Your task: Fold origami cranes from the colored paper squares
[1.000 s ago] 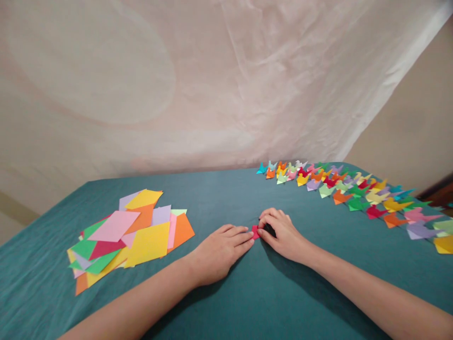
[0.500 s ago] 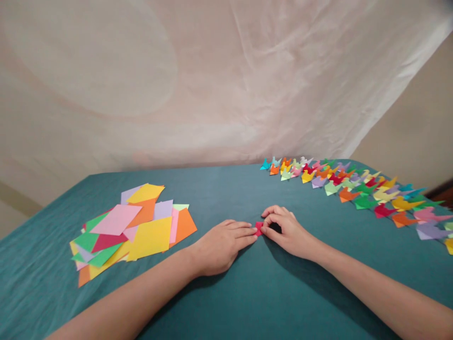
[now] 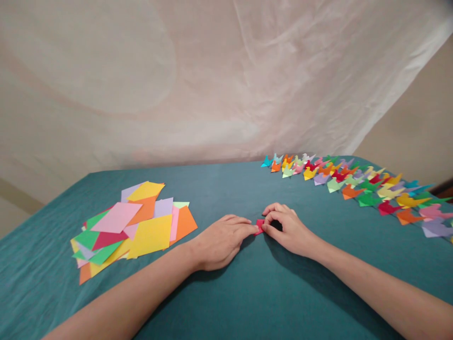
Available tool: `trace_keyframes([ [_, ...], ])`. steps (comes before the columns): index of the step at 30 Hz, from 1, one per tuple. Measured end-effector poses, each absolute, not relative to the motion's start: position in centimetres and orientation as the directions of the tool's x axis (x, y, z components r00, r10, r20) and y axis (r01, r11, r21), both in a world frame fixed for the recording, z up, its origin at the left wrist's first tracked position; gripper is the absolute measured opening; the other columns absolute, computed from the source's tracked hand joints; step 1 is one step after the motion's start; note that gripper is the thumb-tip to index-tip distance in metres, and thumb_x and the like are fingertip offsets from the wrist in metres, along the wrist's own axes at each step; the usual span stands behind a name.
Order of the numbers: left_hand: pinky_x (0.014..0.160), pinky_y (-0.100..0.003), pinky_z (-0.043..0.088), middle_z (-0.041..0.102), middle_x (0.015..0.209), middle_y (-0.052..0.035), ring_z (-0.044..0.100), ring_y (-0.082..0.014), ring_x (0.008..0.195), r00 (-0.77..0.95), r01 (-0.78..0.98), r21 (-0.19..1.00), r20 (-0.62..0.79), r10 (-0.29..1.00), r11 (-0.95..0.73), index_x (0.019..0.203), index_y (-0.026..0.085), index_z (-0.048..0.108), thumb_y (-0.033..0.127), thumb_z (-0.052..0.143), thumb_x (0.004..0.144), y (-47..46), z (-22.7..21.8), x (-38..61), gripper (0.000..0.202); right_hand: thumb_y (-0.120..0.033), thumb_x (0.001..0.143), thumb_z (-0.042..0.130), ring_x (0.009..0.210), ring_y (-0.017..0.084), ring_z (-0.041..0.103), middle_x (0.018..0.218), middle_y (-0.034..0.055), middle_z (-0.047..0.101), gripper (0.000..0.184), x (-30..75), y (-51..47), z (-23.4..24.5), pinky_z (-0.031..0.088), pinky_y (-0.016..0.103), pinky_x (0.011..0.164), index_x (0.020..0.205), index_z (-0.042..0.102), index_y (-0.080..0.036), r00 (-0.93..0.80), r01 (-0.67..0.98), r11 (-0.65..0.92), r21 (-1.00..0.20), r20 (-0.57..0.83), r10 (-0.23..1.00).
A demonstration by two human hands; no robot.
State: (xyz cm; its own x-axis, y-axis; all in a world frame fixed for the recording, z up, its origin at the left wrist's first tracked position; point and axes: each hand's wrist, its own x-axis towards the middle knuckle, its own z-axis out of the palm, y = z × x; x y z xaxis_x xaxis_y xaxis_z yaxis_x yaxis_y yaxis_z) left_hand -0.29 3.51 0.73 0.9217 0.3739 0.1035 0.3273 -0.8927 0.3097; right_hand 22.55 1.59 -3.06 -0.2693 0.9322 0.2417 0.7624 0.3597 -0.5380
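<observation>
A small folded red paper piece (image 3: pixel 260 226) lies on the teal tablecloth (image 3: pixel 269 293) near the table's middle. My left hand (image 3: pixel 221 241) rests palm down with its fingers stretched out, the fingertips pressing the paper's left edge. My right hand (image 3: pixel 288 229) is curled over the paper's right side, its thumb and fingers pinched on it. Most of the paper is hidden under the fingers.
A loose pile of coloured paper squares (image 3: pixel 130 229) lies at the left. Rows of several small folded paper birds (image 3: pixel 357 186) in many colours run along the back right. A wrinkled pale cloth (image 3: pixel 212 80) hangs behind the table.
Both hands stay on the red paper. The view has tilted up slightly, so table and hands sit a little higher in the picture. The right fingers have curled a bit tighter.
</observation>
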Motion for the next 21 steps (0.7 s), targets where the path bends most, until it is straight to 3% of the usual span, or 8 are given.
trace_keyframes([
  [3, 0.105, -0.036, 0.026, 0.050, 0.130, -0.0037, 0.040, -0.0188, 0.122, 0.945, 0.279, 0.259, 0.096, 0.312, -0.924, 0.127, 0.019, 0.044, 0.012, 0.038, 0.085, 3.49, 0.65, -0.24, 0.042, -0.024, 0.079, 0.057, 0.088, 0.019, 0.053, 0.094, 0.0036, 0.058, 0.012, 22.53, 1.55, -3.07, 0.036, 0.037, 0.079, 0.068, 0.061, -0.021, -0.265, 0.765, 0.357, -0.536, 0.243, 0.933],
  [9, 0.106, -0.039, 0.023, 0.048, 0.132, -0.0061, 0.038, -0.0214, 0.124, 0.952, 0.266, 0.171, 0.105, 0.286, -0.949, 0.131, 0.018, 0.041, 0.019, 0.041, 0.084, 3.34, 0.42, -0.23, 0.046, -0.023, 0.080, 0.055, 0.082, 0.017, 0.054, 0.088, 0.0029, 0.059, 0.013, 22.34, 1.52, -2.86, 0.036, 0.035, 0.076, 0.068, 0.059, -0.020, -0.270, 0.771, 0.361, -0.524, 0.245, 0.931],
  [21, 0.106, -0.039, 0.022, 0.048, 0.132, -0.0068, 0.038, -0.0226, 0.123, 0.946, 0.296, 0.157, 0.088, 0.312, -0.942, 0.132, 0.017, 0.039, 0.020, 0.039, 0.086, 3.02, 0.68, -0.09, 0.046, -0.021, 0.079, 0.055, 0.081, 0.017, 0.053, 0.087, 0.0023, 0.060, 0.011, 22.14, 1.54, -2.71, 0.035, 0.034, 0.076, 0.069, 0.058, -0.020, -0.255, 0.783, 0.341, -0.520, 0.230, 0.939],
])
